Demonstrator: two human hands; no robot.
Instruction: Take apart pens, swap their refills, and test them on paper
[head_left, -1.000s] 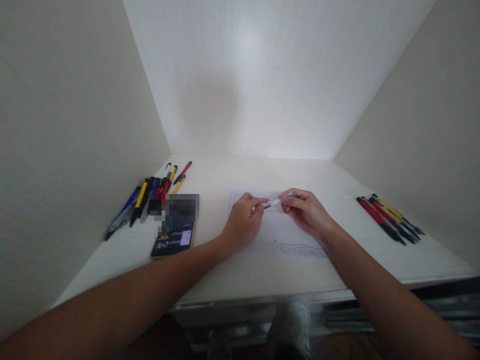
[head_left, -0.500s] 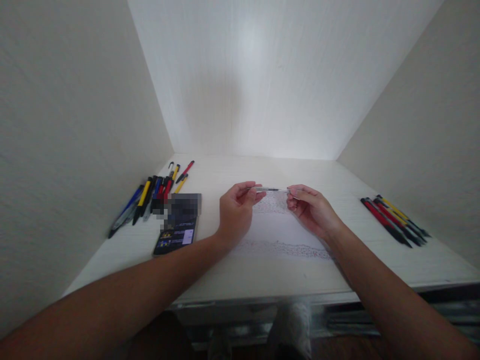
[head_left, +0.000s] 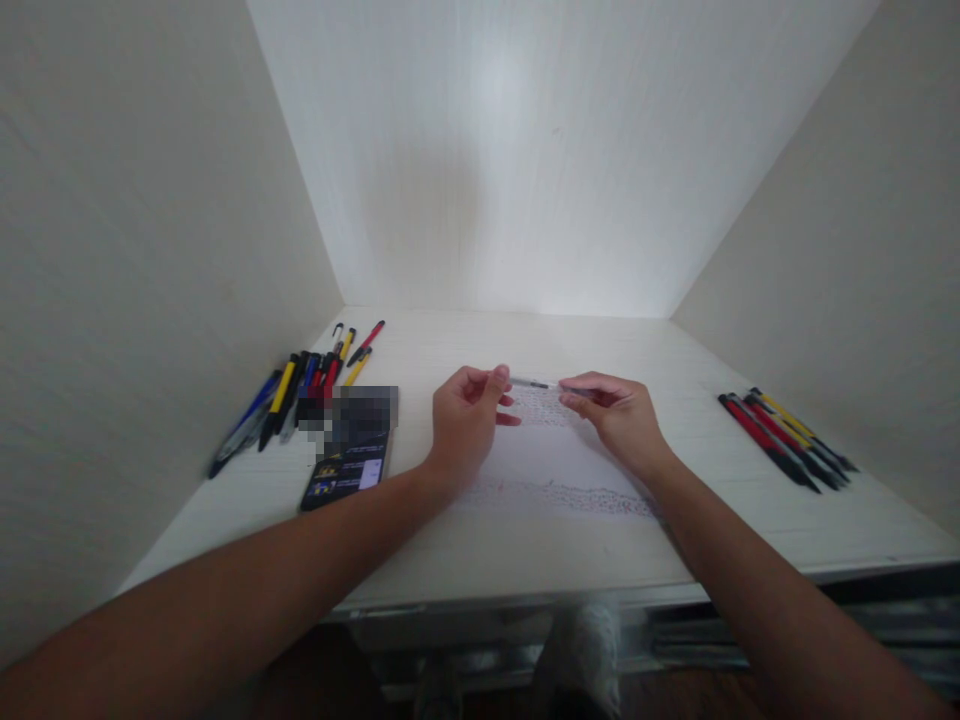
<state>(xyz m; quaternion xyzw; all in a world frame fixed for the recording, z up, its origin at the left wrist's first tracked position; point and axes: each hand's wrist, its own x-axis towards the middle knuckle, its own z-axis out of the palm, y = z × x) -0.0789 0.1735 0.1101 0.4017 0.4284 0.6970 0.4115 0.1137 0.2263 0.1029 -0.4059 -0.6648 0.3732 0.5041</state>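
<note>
A thin clear pen (head_left: 534, 383) is held level just above a white sheet of paper (head_left: 551, 460) with rows of small scribbles. My left hand (head_left: 465, 420) pinches its left end between thumb and fingers. My right hand (head_left: 619, 415) grips its right end with curled fingers. Both hands hover over the far part of the sheet, close together.
A pile of yellow, red, blue and black pens (head_left: 300, 390) lies at the left by the wall. A dark phone (head_left: 346, 462) lies beside it. Several red, yellow and black pens (head_left: 784, 435) lie in a row at the right. White walls enclose the desk (head_left: 480, 560).
The pen went from tilted and low over the paper to level and slightly raised. My hands drew a little apart, then settled near the sheet's far edge.
</note>
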